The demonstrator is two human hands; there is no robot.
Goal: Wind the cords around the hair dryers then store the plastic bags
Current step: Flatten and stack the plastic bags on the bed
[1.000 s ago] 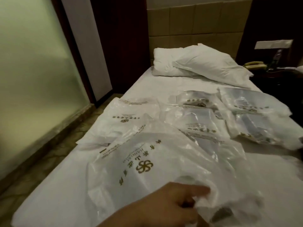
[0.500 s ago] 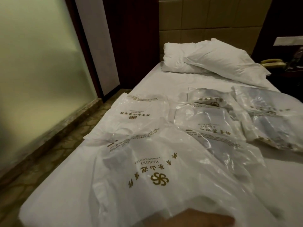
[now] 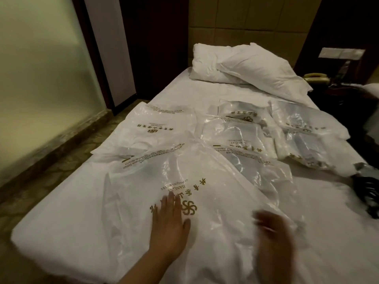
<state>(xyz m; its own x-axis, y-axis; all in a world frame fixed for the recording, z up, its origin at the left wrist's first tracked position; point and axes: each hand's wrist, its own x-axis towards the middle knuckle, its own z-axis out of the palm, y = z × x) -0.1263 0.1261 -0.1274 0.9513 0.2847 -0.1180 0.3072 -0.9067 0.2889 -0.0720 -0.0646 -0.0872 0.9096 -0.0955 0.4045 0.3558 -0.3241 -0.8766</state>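
Left hand [image 3: 169,225]: my fingers [image 3: 171,203] lie straight and flat, pressing the nearest plastic bag [image 3: 205,181] at its gold logo.
Right hand [image 3: 272,238]: blurred, on the bag's edge at 3 o'clock — whether it grips I cannot tell.
Other bags [image 3: 242,138]: spread over the bed [image 3: 61,218] toward 12 o'clock.
Hair dryer [image 3: 368,193]: dark shape at the bed's 3 o'clock edge.
Pillows [image 3: 246,66]: at the head.

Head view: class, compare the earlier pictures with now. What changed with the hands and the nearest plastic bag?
The left hand moved forward and now lies flat on the nearest white printed plastic bag; the right hand came into view, blurred. The other bags, pillows and bed stayed.
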